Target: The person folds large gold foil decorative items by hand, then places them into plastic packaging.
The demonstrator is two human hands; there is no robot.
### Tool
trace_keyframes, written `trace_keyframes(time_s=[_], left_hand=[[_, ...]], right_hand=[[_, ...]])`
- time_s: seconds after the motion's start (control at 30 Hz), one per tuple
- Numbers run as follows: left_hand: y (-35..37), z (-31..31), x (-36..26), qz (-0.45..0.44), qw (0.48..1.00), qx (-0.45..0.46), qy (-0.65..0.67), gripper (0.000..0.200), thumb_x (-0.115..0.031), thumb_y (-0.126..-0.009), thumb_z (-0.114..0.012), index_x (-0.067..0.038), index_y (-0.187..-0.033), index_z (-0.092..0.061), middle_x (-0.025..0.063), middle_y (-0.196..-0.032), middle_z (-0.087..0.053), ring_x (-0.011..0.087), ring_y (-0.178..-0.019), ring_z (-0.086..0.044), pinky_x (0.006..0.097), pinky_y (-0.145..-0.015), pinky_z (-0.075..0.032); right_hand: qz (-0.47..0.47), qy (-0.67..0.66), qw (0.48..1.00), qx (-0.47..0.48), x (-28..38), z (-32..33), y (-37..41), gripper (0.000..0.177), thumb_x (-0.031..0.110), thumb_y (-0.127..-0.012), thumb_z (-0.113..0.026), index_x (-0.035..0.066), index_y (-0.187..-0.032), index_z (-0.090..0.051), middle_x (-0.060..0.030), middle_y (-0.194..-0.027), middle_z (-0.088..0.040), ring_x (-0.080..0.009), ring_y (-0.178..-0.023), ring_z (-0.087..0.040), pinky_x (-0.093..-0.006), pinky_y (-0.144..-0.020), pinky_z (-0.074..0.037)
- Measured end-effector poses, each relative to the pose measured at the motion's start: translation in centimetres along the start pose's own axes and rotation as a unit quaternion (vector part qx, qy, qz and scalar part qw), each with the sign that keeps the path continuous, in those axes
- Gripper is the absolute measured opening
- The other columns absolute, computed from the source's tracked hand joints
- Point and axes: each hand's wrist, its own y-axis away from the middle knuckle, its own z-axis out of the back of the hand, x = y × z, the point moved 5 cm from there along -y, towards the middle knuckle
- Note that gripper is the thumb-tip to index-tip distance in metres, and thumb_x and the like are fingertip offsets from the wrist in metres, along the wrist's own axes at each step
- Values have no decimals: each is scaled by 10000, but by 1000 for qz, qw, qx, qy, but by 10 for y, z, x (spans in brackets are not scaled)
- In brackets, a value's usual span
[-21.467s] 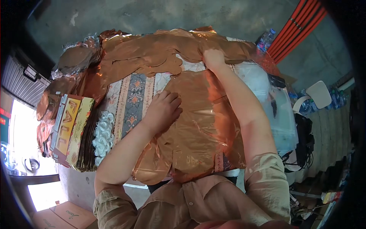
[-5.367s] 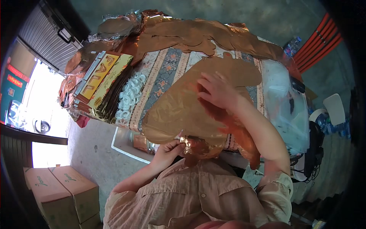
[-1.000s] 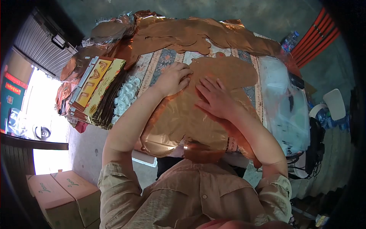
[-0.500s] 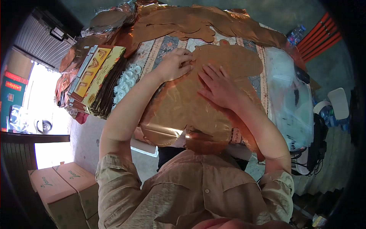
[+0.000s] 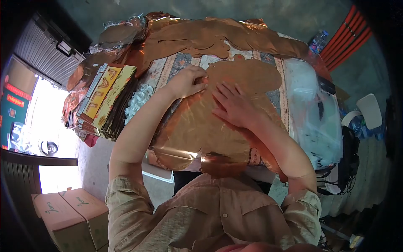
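Shifted since approx. 5 s ago: L hand (image 5: pixel 187 82), then seen at the near edge of the foil (image 5: pixel 199 128), is now placed on its L edge, toward the far end. R hand (image 5: pixel 235 105) is kept on the foil, as before. Hands are held apart but near each other, w/ a strip of foil btwn. On the L hand, fingers are curled w/ the thumb close by; whether foil is pinched can't be told. R hand is laid flat, palm down, fingers spread.

Foil (brown/copper) is spread mid-table over the floral cloth (image 5: pixel 272 98), near end by the shirt (image 5: pixel 222 201), w/ glare caught there. More brown sheets (image 5: pixel 184 41) are heaped along the far edge, w/ a clear bag (image 5: pixel 119 35) at far L. To the L, "FALL" packs (image 5: pixel 103 97) are stacked at an angle, w/ white frill (image 5: pixel 140 101) set btwn packs and L forearm. To the R, clear plastic (image 5: pixel 310 111) is laid on the table, w/ a bottle (image 5: pixel 319 40) & orange poles (image 5: pixel 346 40) seen far R. Cartons (image 5: pixel 69 210) are placed on the floor, near L.
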Motion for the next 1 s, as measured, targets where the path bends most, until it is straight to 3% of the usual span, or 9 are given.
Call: trace_keyframes(time_s=[0.03,0.1,0.2,0.33,0.4,0.6,0.73,0.93,1.0], left_hand=[[-2,1,-4,-1,1000,0,0,344,-186,-823,-701,-5,-1109,-639,139,-1156,-611,329,-1062,-576,402,-946,-446],[-7,2,3,165,972,-21,167,289,-155,-822,-688,-6,-1066,-647,150,-1065,-635,328,-966,-611,392,-884,-478],[-20,-4,-5,120,987,-106,-24,200,-119,-820,-663,-11,-989,-656,156,-939,-646,327,-882,-621,391,-802,-503],[-45,-32,-22,31,992,-116,26,140,-111,-819,-642,-22,-924,-662,151,-867,-646,327,-875,-613,392,-770,-502],[-59,-42,-31,-20,995,-80,48,128,-125,-821,-638,-28,-898,-669,151,-873,-645,327,-881,-610,394,-791,-497],[-80,-57,-28,-22,997,-47,60,194,-164,-824,-678,-61,-987,-699,122,-960,-635,282,-928,-609,366,-807,-499],[-80,-59,-22,15,989,-26,145,194,-146,-836,-701,-47,-1003,-694,93,-982,-601,235,-953,-614,329,-818,-500],[-74,-52,-36,37,987,-45,149,217,-141,-832,-709,-58,-1033,-701,83,-996,-602,211,-941,-607,313,-816,-496],[-74,-52,-37,54,984,-35,164,250,-163,-816,-730,-63,-1044,-704,77,-987,-601,202,-946,-599,307,-820,-490]], right_hand=[[-1,0,1000,0,-1,-2,0,617,451,-903,-547,63,-1366,-423,-166,-1446,-387,-334,-1375,-315,-530,-1119,-236],[6,12,1000,-11,0,-5,-1,622,449,-894,-556,59,-1362,-428,-166,-1443,-389,-336,-1368,-322,-528,-1115,-237],[-6,5,1000,12,2,0,-1,622,443,-885,-564,56,-1356,-439,-169,-1441,-394,-342,-1368,-320,-518,-1118,-230],[19,21,999,-44,4,4,0,619,438,-876,-572,56,-1347,-453,-181,-1412,-424,-356,-1341,-346,-511,-1119,-229],[0,20,1000,20,3,2,-2,629,445,-865,-577,52,-1341,-457,-190,-1379,-453,-362,-1322,-359,-510,-1124,-218],[23,18,995,-90,2,-5,1,631,480,-852,-564,45,-1304,-495,-178,-1351,-476,-349,-1309,-361,-507,-1133,-195],[8,2,998,-62,-1,-12,1,679,521,-865,-521,60,-1359,-446,-177,-1421,-402,-359,-1346,-301,-548,-1135,-153],[-23,112,992,-50,14,14,7,653,497,-813,-609,16,-1249,-538,-150,-1225,-547,-306,-1168,-483,-478,-1076,-292],[2,69,991,-113,17,24,21,620,466,-807,-635,6,-1216,-556,-143,-1165,-567,-303,-1090,-524,-470,-1017,-353]])
